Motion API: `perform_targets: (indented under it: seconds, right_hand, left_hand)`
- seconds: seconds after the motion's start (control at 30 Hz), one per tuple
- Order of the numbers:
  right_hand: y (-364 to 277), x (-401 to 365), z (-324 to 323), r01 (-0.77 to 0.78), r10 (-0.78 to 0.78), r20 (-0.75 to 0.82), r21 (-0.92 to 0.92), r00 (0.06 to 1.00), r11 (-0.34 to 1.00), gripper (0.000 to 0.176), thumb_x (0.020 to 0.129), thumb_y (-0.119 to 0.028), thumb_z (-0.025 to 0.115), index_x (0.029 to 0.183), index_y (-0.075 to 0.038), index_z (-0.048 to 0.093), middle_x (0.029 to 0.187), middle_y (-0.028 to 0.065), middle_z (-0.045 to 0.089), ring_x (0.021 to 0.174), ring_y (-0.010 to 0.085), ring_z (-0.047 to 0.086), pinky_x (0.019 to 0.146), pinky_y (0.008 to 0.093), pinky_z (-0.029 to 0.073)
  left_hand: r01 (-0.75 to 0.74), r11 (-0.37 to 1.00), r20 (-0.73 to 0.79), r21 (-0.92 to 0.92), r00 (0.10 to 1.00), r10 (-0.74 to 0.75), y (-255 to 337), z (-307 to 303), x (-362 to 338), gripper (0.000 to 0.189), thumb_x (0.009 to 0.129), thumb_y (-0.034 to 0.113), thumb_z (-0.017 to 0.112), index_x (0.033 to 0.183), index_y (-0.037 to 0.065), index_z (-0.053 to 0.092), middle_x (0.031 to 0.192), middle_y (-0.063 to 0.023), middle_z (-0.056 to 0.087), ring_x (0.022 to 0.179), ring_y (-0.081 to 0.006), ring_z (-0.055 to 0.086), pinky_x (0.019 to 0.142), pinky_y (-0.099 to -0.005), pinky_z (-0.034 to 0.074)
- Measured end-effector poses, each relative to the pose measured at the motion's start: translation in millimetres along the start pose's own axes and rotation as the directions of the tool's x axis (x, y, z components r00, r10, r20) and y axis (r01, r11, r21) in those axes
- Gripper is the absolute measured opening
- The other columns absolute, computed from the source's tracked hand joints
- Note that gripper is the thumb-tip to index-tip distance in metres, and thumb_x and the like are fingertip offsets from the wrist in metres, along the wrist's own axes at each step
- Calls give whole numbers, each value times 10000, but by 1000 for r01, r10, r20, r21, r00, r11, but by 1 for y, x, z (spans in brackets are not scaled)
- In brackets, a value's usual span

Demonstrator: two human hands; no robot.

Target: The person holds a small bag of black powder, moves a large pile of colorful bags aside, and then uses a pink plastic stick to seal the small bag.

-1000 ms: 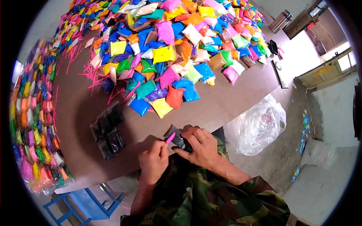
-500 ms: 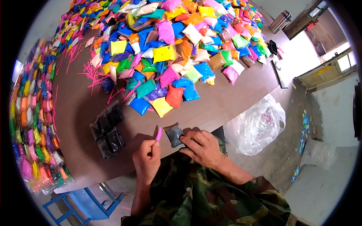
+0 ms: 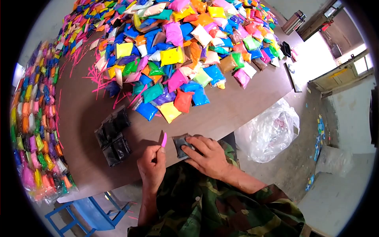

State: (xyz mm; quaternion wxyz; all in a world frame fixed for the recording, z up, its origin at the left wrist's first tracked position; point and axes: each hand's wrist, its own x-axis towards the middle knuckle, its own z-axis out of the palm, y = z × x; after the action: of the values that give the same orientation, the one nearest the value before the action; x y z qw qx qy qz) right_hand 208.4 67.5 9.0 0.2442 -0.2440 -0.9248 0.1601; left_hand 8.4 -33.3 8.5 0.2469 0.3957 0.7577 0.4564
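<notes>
My left hand (image 3: 152,165) is closed around a slim pink plastic stick (image 3: 164,140), whose end points up from between thumb and forefinger. A small dark grey, pillow-shaped packet (image 3: 178,151) lies near the table's front edge. On top of it rest the spread fingers of my right hand (image 3: 208,157), pressing down and covering its right part. To the left of both hands, a group of joined black packets (image 3: 113,138) lies flat on the table.
A large heap of colourful packets (image 3: 171,56) covers the back of the brown table (image 3: 221,114). Thin pink sticks (image 3: 96,81) are scattered left of it. Strips of packets (image 3: 31,118) hang at the left edge. A clear plastic bag (image 3: 270,132) stands right; a blue stool (image 3: 92,213) is below.
My right hand has moved slightly left and up, its fingers now spread farther over the dark grey packet. My left hand has shifted a little left and down with the pink stick.
</notes>
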Motion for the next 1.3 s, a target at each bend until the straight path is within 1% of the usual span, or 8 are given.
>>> perform_targets:
  seconds: [0.23,0.63,0.67,0.7,0.87,1.13,1.23,1.3]
  right_hand:
    - [-3,-2,0,-7,51,-204,210,978,978,422,795,-169,789,1193,-74,686,1218,120,642,1060,303,660,807,411,539]
    - [-7,17,-6,-592,710,-121,466,694,658,357,865,-171,799,1166,-43,657,735,116,694,535,232,653,512,340,507]
    - [-6,17,-6,-582,690,-113,450,715,677,357,862,-177,802,1160,-48,654,725,111,688,527,231,646,505,339,501]
    - [-6,16,-5,-572,669,-105,434,736,696,357,859,-183,805,1154,-52,652,715,106,683,518,230,639,498,339,495]
    - [-5,10,-1,-539,633,-90,441,769,717,304,880,-140,788,1111,-20,633,647,82,608,519,141,547,491,302,448]
    - [-9,-3,-1,-534,654,-21,558,756,636,220,893,-85,745,1050,-10,610,655,128,636,519,242,620,508,344,488]
    - [-13,3,-3,-550,666,-11,553,746,626,212,890,-60,745,1040,-4,605,655,138,631,534,249,624,519,354,491]
    - [-12,4,-2,-561,668,5,549,744,620,213,890,-57,749,1038,-4,605,658,139,632,535,250,620,517,357,489]
  left_hand:
    - [-34,999,-74,-35,997,32,7,2,1,74,949,71,699,938,2,677,671,-27,600,612,-54,494,559,-267,432]
    - [-167,979,21,-113,985,171,27,37,-10,111,955,4,673,1062,-14,691,725,6,647,667,-36,570,592,-241,469]
    - [-134,990,55,-52,989,137,34,39,-10,157,917,37,714,1074,44,706,723,-131,660,599,-175,645,578,-328,506]
    - [-176,984,62,9,983,175,35,43,-10,161,907,47,727,1066,52,707,708,-125,664,575,-234,648,552,-358,505]
    - [-201,972,113,122,976,187,30,41,-1,80,897,69,740,966,67,700,668,-136,663,558,-297,663,510,-397,489]
    - [-211,973,48,90,977,207,35,25,6,77,887,9,739,943,29,691,582,-97,557,502,-58,534,476,-295,396]
    - [-246,968,154,48,960,236,43,33,-2,96,875,70,745,957,74,695,680,-131,657,573,-301,671,526,-418,503]
    - [-308,940,160,145,945,285,37,38,-2,80,879,86,740,938,85,687,700,-129,677,613,-330,684,548,-431,525]
